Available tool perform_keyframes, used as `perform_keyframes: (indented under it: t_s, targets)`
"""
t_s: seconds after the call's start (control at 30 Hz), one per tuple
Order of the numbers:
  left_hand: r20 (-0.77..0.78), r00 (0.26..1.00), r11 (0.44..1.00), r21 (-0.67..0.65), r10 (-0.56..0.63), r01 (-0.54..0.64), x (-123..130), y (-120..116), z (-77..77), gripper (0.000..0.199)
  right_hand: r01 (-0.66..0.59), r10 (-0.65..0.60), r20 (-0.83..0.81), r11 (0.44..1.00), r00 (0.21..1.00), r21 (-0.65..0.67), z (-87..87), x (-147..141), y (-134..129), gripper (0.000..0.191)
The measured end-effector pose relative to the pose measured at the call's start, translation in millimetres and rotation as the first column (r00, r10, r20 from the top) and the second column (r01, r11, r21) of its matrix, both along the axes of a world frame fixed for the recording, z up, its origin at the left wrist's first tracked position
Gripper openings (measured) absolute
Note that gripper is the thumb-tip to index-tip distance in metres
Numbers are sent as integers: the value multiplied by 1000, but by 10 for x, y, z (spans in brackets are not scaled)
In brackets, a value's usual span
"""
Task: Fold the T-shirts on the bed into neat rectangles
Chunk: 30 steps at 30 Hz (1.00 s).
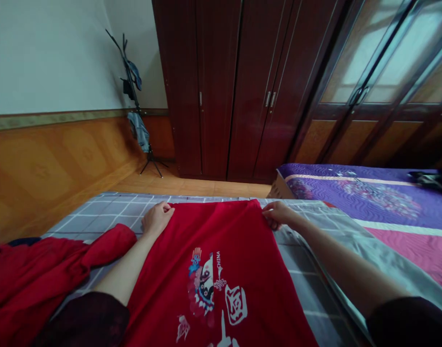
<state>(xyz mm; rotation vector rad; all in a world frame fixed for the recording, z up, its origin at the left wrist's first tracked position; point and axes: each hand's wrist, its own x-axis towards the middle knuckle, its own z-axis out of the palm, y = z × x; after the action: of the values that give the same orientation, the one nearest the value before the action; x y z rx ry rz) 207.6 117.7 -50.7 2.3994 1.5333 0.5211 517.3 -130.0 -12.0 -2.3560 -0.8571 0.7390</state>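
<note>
A red T-shirt lies spread on a grey checked bed cover, its printed side up, with white characters, the word CHINA and a colourful figure. Its near part runs out of the bottom of the view. My left hand pinches the far left corner of the shirt. At the far right corner, my right hand has its fingers closed on the edge of the cloth. The far edge stretches nearly straight between both hands. Left of my left forearm lies a crumpled red garment.
The grey checked bed cover lies under the clothes. To the right is a bed with a purple and pink cover. Beyond the floor stand a dark red wardrobe and a coat rack with a few items hanging on it.
</note>
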Motion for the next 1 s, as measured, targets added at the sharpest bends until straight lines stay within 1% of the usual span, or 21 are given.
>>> perform_keyframes:
  t_s: [0.1, 0.23, 0.33, 0.43, 0.5, 0.6, 0.73, 0.8, 0.9, 0.97, 1.0]
  targets:
    - [-4, 1000, 1000, 5, -20, 20, 7, 2, -15, 27, 12, -11, 44, 1000, 999, -11, -47, 62, 73, 14]
    - [5, 999, 999, 29, -39, 39, 47, 26, -55, 30, 64, -69, 223, 998, 972, 29, -142, 49, 113, 19]
    - [119, 992, 999, -1, -52, 53, 58, 90, -116, 22, 113, -133, 350, 991, 927, 76, -208, 18, 135, 17]
    - [282, 958, 996, -51, -53, 70, 35, 198, -168, 22, 127, -160, 385, 986, 909, 110, -252, 29, 147, 15]
    - [395, 917, 993, -75, -50, 87, 4, 278, -182, 26, 125, -169, 385, 983, 908, 136, -271, 56, 147, 15]
    - [555, 831, 988, -109, -33, 112, -53, 376, -172, 35, 117, -177, 374, 977, 910, 178, -291, 85, 143, 16]
    - [710, 702, 970, -206, 58, 129, -94, 436, -157, 42, 109, -191, 346, 964, 918, 244, -302, 86, 137, 16]
    - [755, 646, 957, -256, 111, 134, -98, 451, -160, 43, 118, -214, 330, 950, 919, 288, -294, 109, 127, 16]
    - [793, 585, 948, -294, 171, 122, -121, 490, -162, 42, 170, -282, 278, 915, 918, 367, -258, 195, 96, 19]
    - [803, 561, 952, -295, 200, 84, -155, 535, -163, 40, 201, -307, 212, 890, 928, 409, -225, 245, 77, 21]
    - [805, 554, 956, -287, 212, 51, -175, 560, -165, 38, 205, -299, 172, 883, 939, 422, -208, 253, 72, 21]
